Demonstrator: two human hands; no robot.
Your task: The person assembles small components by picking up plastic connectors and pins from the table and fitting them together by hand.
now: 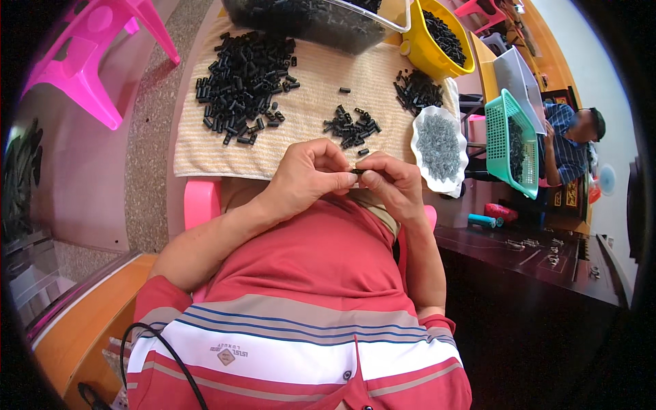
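Observation:
Between the fingertips of my left hand (311, 171) and my right hand (393, 181) is a small black part (357, 171), pinched from both sides just past the near edge of the towel (307, 102). Fingers cover most of it, so its exact shape is hidden. Just beyond my hands lies a small group of black clip-like pieces (352, 126), with a single one (344, 90) apart from it. A large heap of short black tubes (242, 85) spreads at the far left. By my right hand stands a white scalloped dish (416, 154) full of small clear-grey pieces (439, 147).
A clear plastic bin (402, 26) of black parts stands at the back, beside a yellow basin (420, 58). A smaller black pile (415, 91) lies near the dish. To the right are a green basket (504, 164) and a seated person (572, 140). A pink stool (75, 68) stands left.

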